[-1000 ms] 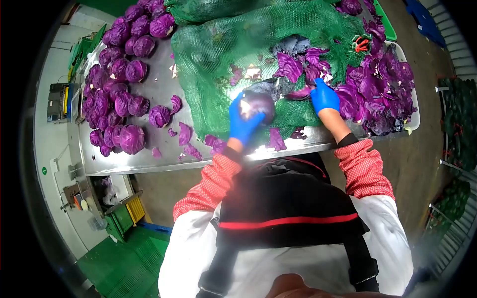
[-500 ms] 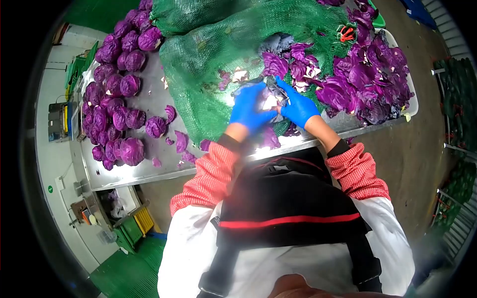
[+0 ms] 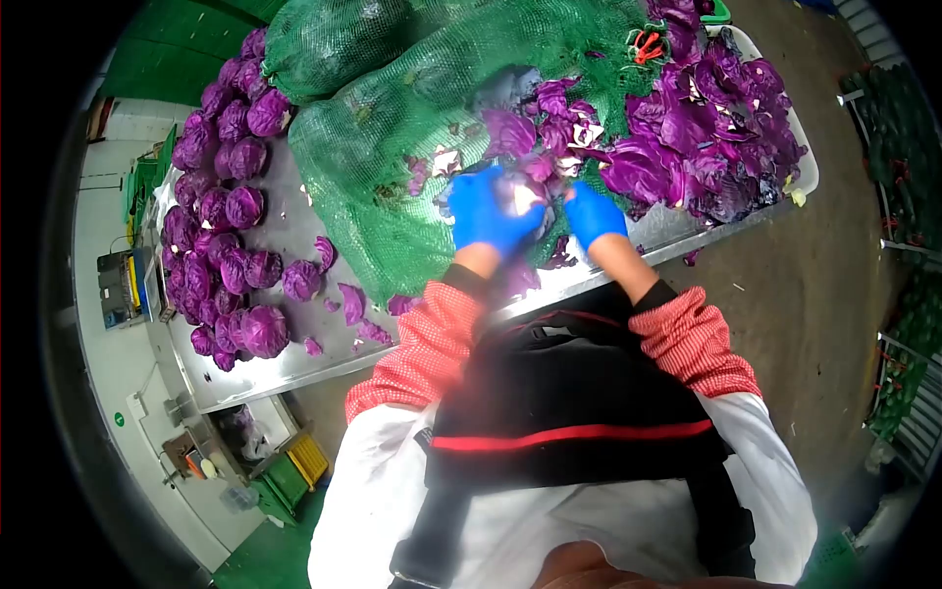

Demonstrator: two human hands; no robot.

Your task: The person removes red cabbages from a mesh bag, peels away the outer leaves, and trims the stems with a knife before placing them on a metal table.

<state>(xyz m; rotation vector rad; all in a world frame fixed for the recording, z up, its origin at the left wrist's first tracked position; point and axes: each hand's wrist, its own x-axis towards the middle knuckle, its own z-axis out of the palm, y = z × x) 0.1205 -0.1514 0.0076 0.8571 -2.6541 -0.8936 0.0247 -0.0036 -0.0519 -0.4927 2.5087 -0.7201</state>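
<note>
My left hand (image 3: 486,214), in a blue glove, is wrapped round a red cabbage (image 3: 522,193) whose pale cut base faces up and to the right. Just right of the cabbage, my right hand (image 3: 595,214), also blue-gloved, is closed with its fingers curled in. What it grips, if anything, is hidden. Both hands are over the near edge of a green mesh sack (image 3: 343,187) lying on the metal table (image 3: 319,339). Torn purple leaves (image 3: 510,133) and pale stem pieces lie on the sack just beyond my hands.
Several whole red cabbages (image 3: 245,206) are heaped on the table's left side. A pile of loose cabbage leaves (image 3: 692,133) fills a white tray (image 3: 807,172) at the right. Another full mesh sack (image 3: 339,44) lies at the back, and an orange tie (image 3: 647,47) is near the tray.
My right hand has come away from the cabbage, and its fingers have curled in. My left hand keeps hold of the cabbage. The camera view has shifted slightly.
</note>
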